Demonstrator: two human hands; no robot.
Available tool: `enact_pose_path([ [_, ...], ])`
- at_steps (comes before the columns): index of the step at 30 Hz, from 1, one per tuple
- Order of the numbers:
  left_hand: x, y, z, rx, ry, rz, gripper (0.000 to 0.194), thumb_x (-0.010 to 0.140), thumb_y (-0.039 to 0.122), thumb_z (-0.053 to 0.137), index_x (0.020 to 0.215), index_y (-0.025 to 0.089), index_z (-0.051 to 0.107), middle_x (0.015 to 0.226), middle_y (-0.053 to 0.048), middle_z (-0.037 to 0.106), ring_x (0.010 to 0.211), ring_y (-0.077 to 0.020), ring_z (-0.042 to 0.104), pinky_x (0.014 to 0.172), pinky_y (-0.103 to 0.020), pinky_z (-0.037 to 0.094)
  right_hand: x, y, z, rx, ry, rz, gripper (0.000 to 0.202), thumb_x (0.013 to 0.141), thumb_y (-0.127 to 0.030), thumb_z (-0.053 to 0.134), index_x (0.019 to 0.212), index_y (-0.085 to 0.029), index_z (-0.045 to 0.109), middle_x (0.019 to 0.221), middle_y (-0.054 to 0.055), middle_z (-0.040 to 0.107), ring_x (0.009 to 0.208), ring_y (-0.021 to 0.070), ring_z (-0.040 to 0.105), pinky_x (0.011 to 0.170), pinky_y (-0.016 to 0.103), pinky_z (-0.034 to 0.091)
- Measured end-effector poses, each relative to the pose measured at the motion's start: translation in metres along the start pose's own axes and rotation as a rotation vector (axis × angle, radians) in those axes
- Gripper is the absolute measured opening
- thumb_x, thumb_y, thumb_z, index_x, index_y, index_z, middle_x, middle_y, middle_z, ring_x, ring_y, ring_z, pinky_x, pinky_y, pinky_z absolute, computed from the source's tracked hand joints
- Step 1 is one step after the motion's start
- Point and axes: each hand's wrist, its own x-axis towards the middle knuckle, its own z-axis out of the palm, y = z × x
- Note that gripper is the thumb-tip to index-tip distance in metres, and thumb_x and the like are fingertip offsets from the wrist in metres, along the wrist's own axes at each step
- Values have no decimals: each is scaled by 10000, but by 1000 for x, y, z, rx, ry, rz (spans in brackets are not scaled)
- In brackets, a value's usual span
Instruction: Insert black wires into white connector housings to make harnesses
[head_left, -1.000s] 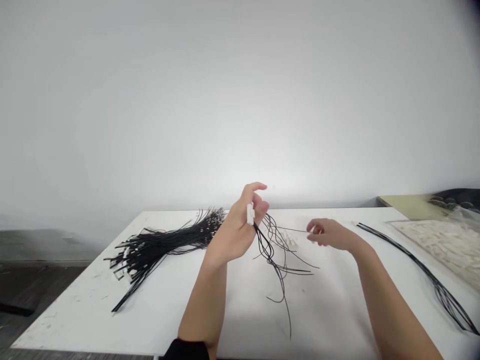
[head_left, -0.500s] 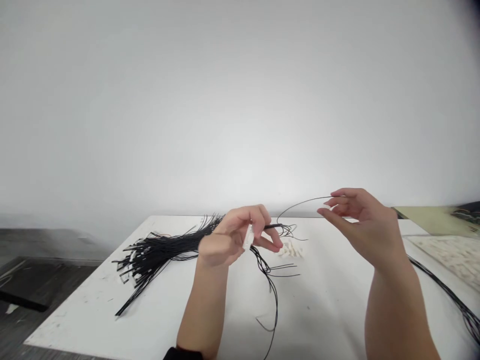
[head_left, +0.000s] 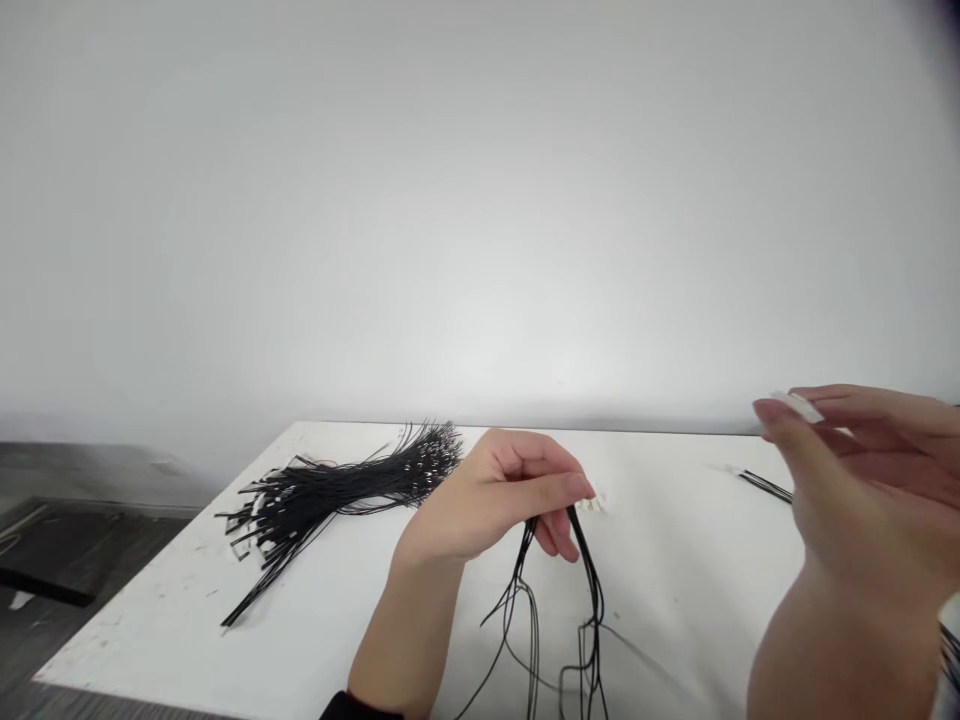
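Black wires [head_left: 591, 572] hang at six o'clock from my left grip [head_left: 504, 490], closed on them above the tabletop [head_left: 675, 575]. Half a second ago a strand arched across to my right grip [head_left: 870, 475]; now none shows between the two, and that side has swung farther out to three o'clock, its thumb and fingers pinching a white piece [head_left: 799, 406]. I judge the left now carries the wires alone, leaving the right to manage the piece. Counting: two hanging bunches, strands too crossed to number; one white piece pinched; one big wire bundle [head_left: 330, 492] at nine o'clock; one slim wire bundle [head_left: 766, 487] at three o'clock, partly hidden; and several small white pieces [head_left: 595, 503] just past my left fingertips, too covered to count.
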Motion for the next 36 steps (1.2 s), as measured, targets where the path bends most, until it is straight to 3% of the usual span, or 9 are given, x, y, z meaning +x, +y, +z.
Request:
enact_pose_path([
  [3,7,-2,1,74,-3,-50,195,836,332,670,830,137,666,545,0,619,481,-89,626,454,-152,442,-5,1,8,-68,40,-108,274,656,-90,776,849,-271,703,814,38,636,729,248,610,593,415,469],
  [5,11,-3,1,67,8,-70,171,855,315,639,845,144,644,540,13,596,474,-94,618,465,-171,442,-9,-2,15,-115,-63,-258,308,638,-36,773,817,-267,677,795,24,632,690,209,599,543,364,450],
  [9,19,-6,-1,10,13,-106,121,885,275,559,895,165,606,593,19,565,509,-108,613,527,-225,464,-13,-6,27,-104,-220,-457,367,690,8,716,871,-303,646,799,5,607,659,159,586,513,312,471],
  [14,24,-9,-1,31,19,-150,147,886,181,444,896,171,590,706,16,485,505,-41,452,504,-208,334,-15,-6,35,-16,-329,-501,404,705,35,686,962,-272,632,819,7,632,694,142,616,554,278,529],
  [18,28,-12,0,-51,48,-133,151,904,306,474,868,181,550,704,5,452,541,-64,288,453,-217,186,-20,-8,42,32,-473,-421,415,764,32,632,1067,-248,587,828,-10,664,724,114,638,597,236,544],
  [22,30,-14,-2,21,81,-112,368,886,555,502,893,187,530,715,16,423,563,-61,270,455,-206,166,-25,-14,50,38,-449,-430,400,812,7,605,1115,-250,563,818,-26,676,723,93,652,621,212,554],
  [29,32,-14,-8,130,54,-18,353,895,478,546,756,163,470,687,30,382,562,-44,292,449,-180,199,-33,-14,51,52,-433,-351,408,797,-21,632,1132,-246,570,868,-15,693,781,113,681,695,231,596],
  [32,33,-13,-8,113,109,34,352,904,464,539,745,158,472,692,31,401,549,-33,304,456,-178,219,-36,-19,48,88,-430,-106,393,806,-97,656,1154,-251,556,1021,20,671,862,141,683,784,303,612],
  [36,32,-12,-6,113,195,114,335,918,471,511,779,168,479,692,38,421,532,-27,298,475,-182,246,-38,-31,47,123,-600,232,199,862,-266,632,1052,-240,581,977,25,664,782,134,674,668,271,609],
])
